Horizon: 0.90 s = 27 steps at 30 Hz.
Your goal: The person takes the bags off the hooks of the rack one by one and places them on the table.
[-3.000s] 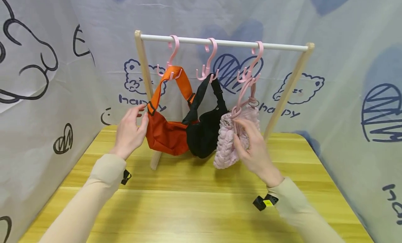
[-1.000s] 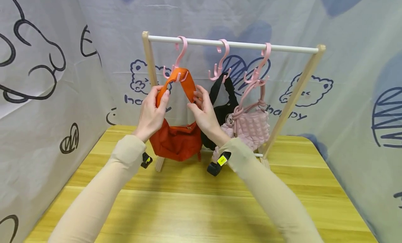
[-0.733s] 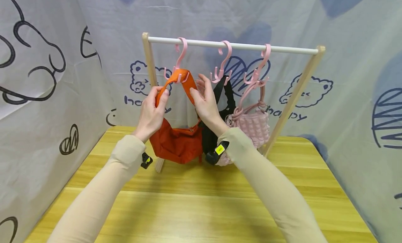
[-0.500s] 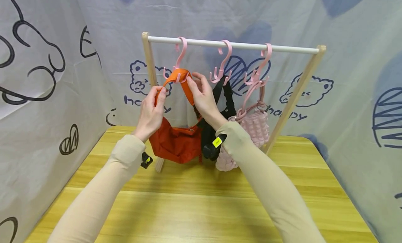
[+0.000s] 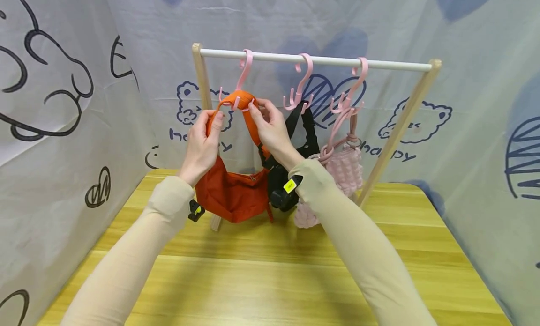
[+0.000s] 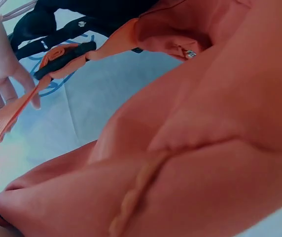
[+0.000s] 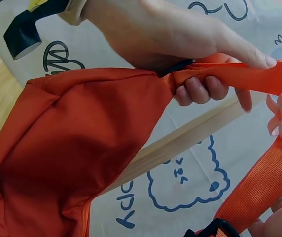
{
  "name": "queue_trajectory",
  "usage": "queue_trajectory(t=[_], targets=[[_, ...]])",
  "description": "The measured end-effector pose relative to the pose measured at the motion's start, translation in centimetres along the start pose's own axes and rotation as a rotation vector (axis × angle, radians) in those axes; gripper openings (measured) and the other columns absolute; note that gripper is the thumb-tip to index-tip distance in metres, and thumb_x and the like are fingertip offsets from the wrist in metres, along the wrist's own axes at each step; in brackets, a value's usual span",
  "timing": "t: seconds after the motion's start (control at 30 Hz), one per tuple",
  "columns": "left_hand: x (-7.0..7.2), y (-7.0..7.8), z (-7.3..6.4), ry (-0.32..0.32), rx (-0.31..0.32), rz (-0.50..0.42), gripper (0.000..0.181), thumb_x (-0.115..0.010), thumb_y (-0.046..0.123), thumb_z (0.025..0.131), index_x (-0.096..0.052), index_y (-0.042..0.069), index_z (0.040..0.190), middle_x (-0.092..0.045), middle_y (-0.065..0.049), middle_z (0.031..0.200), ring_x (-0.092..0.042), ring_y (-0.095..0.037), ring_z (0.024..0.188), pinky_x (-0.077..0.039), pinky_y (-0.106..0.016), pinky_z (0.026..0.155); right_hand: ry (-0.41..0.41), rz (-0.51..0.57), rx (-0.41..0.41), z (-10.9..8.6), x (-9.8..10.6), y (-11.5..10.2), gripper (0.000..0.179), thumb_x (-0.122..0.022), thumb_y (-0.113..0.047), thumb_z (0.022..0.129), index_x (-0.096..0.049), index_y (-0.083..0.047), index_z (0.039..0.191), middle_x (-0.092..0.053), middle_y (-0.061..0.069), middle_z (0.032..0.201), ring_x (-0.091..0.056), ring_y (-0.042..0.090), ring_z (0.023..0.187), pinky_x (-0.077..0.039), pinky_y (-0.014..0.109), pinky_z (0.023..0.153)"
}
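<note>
A red-orange shoulder bag [image 5: 236, 195] hangs by its orange strap [image 5: 249, 122] from the left pink hook [image 5: 246, 70]. My left hand [image 5: 200, 145] grips the strap's left side above the bag body; in the right wrist view the left hand [image 7: 180, 42] has its thumb along the strap. My right hand [image 5: 274, 129] pinches the strap's right side high up, its thumb beside a hook prong. In the left wrist view a black buckle [image 6: 64, 60] sits on the strap near the right hand [image 6: 0, 74]. The strap's loop lies over the prongs.
A black bag [image 5: 310, 134] and a pink quilted bag [image 5: 343, 169] hang from two more pink hooks on the white rail [image 5: 329, 60]. Wooden posts [image 5: 398, 129] hold it above the yellow wood table [image 5: 261, 284]. Printed cloth [image 5: 160, 26] stands behind and beside.
My right hand has left the pink bag and come to the orange strap, then slid up toward the hook. My left hand has moved right and taken hold of the strap.
</note>
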<state>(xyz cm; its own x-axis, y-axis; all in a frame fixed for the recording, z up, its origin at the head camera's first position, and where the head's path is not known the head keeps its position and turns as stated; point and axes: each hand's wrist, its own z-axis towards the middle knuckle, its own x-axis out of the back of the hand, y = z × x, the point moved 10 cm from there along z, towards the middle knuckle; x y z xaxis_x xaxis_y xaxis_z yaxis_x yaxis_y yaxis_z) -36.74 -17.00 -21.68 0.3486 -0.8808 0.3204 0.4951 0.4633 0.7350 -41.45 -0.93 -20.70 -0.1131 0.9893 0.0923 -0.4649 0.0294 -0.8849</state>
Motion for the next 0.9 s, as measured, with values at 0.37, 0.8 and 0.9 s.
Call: queue_trajectory(t=[0.37,0.8,0.9], targets=[[0.8,1.3,1.7,0.04,-0.008,0.025,0.042,-0.047,0.04,0.106,-0.055,0.003,0.125,-0.043,0.001,0.082,-0.043,-0.015,0.072,-0.031,-0.025,0.065,-0.002,-0.016,-0.013,-0.2,0.3,0.4,0.031,-0.055,-0.016,0.104,-0.058,0.002,0.13,-0.064,0.021,0.113,-0.056,0.015,0.089,-0.047,0.018,0.08],[1.2,2.7,3.0,0.041,-0.002,0.008,0.045,-0.048,0.046,0.104,-0.051,0.008,0.126,-0.043,0.002,0.086,-0.042,-0.016,0.074,-0.032,-0.027,0.066,-0.075,-0.062,0.013,-0.3,-0.2,0.7,0.036,-0.062,-0.006,0.099,-0.055,-0.001,0.133,-0.066,0.021,0.124,-0.064,0.032,0.109,-0.054,0.041,0.102],[1.1,3.3,3.4,0.043,-0.016,-0.005,0.044,-0.05,0.045,0.104,-0.051,0.007,0.127,-0.045,0.002,0.088,-0.044,-0.016,0.077,-0.034,-0.026,0.068,-0.079,-0.059,0.02,-0.3,-0.4,0.8,0.034,-0.061,-0.005,0.099,-0.055,-0.001,0.132,-0.066,0.022,0.124,-0.065,0.033,0.11,-0.054,0.041,0.102]])
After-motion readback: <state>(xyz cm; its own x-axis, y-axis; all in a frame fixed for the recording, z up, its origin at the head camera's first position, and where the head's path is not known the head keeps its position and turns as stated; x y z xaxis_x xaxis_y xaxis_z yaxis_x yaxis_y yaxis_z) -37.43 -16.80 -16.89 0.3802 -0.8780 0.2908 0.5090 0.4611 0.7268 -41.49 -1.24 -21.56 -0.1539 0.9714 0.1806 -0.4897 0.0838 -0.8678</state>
